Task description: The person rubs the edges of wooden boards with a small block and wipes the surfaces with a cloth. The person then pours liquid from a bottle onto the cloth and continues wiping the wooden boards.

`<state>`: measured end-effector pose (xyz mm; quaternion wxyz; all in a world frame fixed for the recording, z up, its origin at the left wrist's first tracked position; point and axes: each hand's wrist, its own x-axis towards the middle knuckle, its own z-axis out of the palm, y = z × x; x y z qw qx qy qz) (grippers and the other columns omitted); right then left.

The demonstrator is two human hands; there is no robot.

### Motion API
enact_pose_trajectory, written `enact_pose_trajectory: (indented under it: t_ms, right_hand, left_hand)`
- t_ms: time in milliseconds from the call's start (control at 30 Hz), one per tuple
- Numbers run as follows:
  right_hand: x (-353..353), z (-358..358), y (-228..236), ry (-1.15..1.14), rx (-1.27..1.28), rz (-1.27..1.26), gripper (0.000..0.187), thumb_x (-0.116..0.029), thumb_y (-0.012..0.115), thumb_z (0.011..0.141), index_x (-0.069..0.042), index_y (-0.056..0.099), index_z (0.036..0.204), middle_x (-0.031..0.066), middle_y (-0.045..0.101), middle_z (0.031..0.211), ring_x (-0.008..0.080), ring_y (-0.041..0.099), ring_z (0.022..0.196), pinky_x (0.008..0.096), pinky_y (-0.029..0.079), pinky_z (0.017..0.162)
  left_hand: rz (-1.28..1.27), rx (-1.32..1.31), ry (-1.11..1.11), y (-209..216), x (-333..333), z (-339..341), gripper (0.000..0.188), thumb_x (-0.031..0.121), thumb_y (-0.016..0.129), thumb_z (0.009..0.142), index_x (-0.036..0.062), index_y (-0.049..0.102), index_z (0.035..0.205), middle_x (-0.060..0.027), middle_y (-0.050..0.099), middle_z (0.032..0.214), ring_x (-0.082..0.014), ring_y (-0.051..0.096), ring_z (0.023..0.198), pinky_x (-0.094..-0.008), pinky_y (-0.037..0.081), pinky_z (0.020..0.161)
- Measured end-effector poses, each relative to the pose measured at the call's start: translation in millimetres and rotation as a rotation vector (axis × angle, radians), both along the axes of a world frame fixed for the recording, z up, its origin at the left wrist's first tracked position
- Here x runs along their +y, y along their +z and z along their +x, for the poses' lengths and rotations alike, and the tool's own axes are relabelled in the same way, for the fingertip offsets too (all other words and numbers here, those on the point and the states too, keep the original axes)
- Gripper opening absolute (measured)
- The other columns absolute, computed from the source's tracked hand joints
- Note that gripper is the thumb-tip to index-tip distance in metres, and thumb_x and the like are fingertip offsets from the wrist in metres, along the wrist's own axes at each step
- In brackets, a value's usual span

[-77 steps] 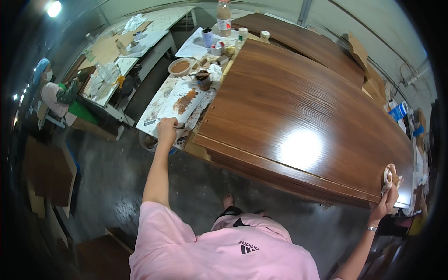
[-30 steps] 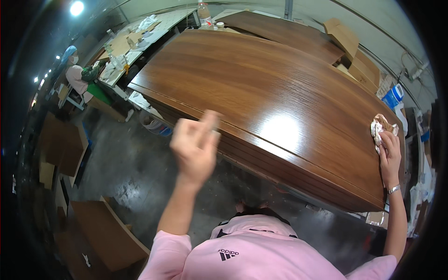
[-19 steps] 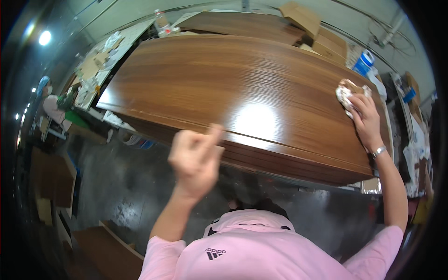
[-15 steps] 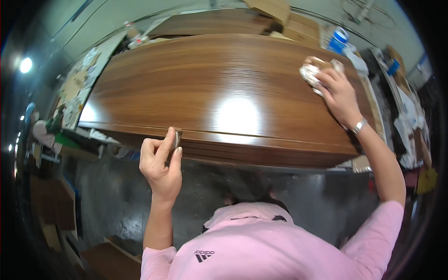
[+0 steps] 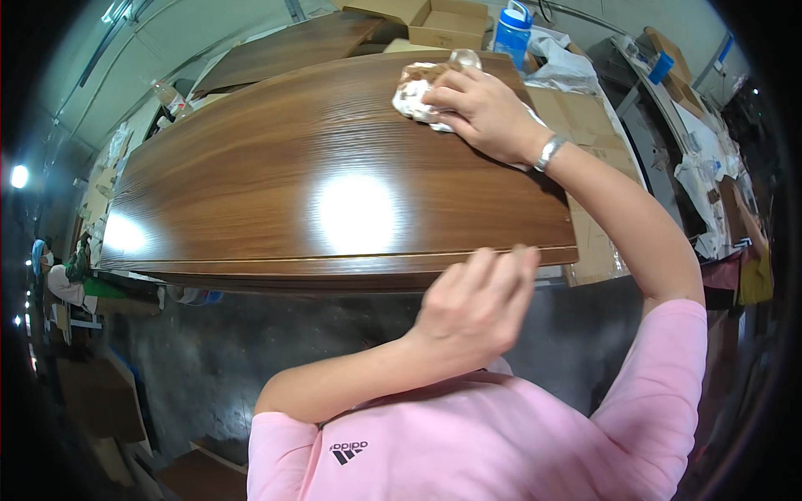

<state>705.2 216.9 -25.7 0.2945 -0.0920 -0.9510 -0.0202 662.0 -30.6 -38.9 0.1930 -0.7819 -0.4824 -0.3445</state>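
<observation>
A glossy brown wood-grain panel (image 5: pixel 259 159) lies across in front of me, with a thin pale line along its near edge. My right hand (image 5: pixel 493 113) presses a crumpled white rag (image 5: pixel 413 102) with brown stains onto the panel's far right part, fingers bent over it. My left hand (image 5: pixel 476 301), slightly blurred, is at the panel's near edge by the right corner. Its fingers are bent together and their tips touch or nearly touch that edge; what they pinch is mostly hidden.
Behind the panel are another brown board (image 5: pixel 288 54), an open cardboard box (image 5: pixel 449 25) and a blue bottle (image 5: pixel 512 35). Cardboard (image 5: pixel 597 138) covers the table at right. A cluttered bench (image 5: pixel 697 142) stands farther right. A person (image 5: pixel 63 284) is at the far left.
My left hand has slid right along the near edge to the right corner. My right hand and the rag have moved toward the far edge. The view has shifted right.
</observation>
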Motion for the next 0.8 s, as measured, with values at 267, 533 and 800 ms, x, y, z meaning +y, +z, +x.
enact_pose_trajectory:
  t_ms: [267, 533, 800]
  right_hand:
    - [6, 5, -12, -0.07, 0.059, -0.033, 0.021, -0.026, 0.063, 0.094, -0.014, 0.068, 0.11, 0.0054, 0.063, 0.107, 0.0272, 0.059, 0.104, 0.0422, 0.048, 0.089]
    - [5, 0, -14, -0.015, 0.109, -0.02, 0.02, -0.025, 0.062, 0.093, -0.014, 0.068, 0.109, 0.006, 0.063, 0.108, 0.0288, 0.058, 0.107, 0.0442, 0.047, 0.09]
    - [1, 3, 2, -0.019, 0.035, -0.066, 0.02, -0.021, 0.063, 0.093, -0.012, 0.065, 0.11, 0.0051, 0.062, 0.111, 0.0282, 0.056, 0.106, 0.0428, 0.045, 0.09]
  left_hand:
    - [-0.032, -0.016, -0.047, -3, 15, 19, 0.046, 0.009, 0.069, 0.069, 0.0021, 0.071, 0.115, -0.0018, 0.05, 0.075, -0.017, 0.049, 0.06, -0.0291, 0.04, 0.049]
    - [-0.112, -0.012, 0.148, 2, -10, 4, 0.052, 0.001, 0.074, 0.065, 0.0046, 0.071, 0.116, -0.0035, 0.053, 0.078, -0.0196, 0.051, 0.063, -0.0305, 0.042, 0.053]
    - [0.019, -0.094, 0.459, -7, -52, -62, 0.051, 0.001, 0.071, 0.072, 0.0072, 0.07, 0.122, -0.0046, 0.055, 0.077, -0.0227, 0.053, 0.065, -0.0337, 0.044, 0.056]
